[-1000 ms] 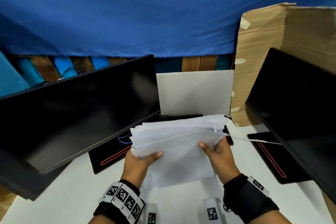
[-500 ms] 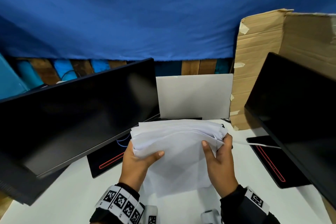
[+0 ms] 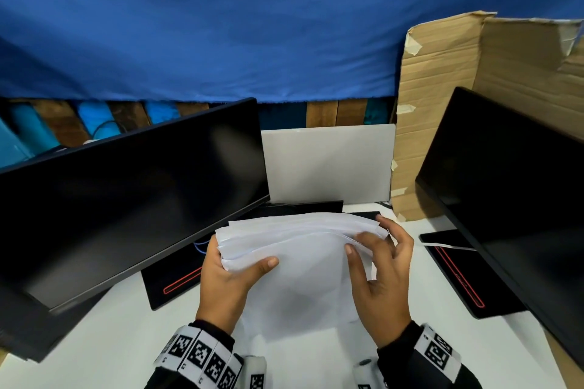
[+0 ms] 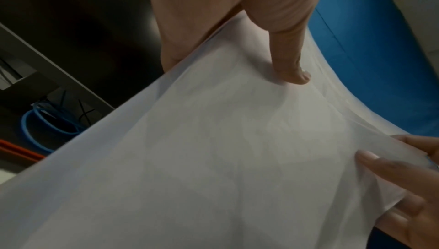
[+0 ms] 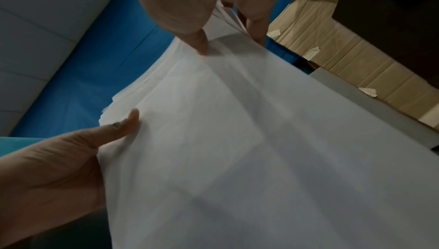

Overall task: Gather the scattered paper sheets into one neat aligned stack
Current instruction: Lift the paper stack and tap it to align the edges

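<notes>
A stack of white paper sheets (image 3: pixel 303 265) stands upright above the white table (image 3: pixel 110 341), its top edges slightly fanned. My left hand (image 3: pixel 227 281) grips the stack's left edge, thumb on the front sheet and fingers hidden behind. My right hand (image 3: pixel 382 268) holds the upper right corner, thumb on the front and fingers behind the right edge. The left wrist view shows the paper (image 4: pixel 213 159) under the left thumb (image 4: pixel 285 55), with the right hand (image 4: pixel 403 178) at the far edge. In the right wrist view the sheets (image 5: pixel 237 140) sit between thumb and finger of the right hand (image 5: pixel 190 8).
A dark monitor (image 3: pixel 126 199) stands close on the left and another (image 3: pixel 505 183) on the right, each on a black base with a red line (image 3: pixel 177 281). A white board (image 3: pixel 328 164) and cardboard (image 3: pixel 442 104) stand behind. A thin white strip (image 3: pixel 448 245) lies on the right base.
My right hand has slid up the stack's right edge to the top corner, and the sheets' upper edges have drawn closer together. The left hand keeps its grip.
</notes>
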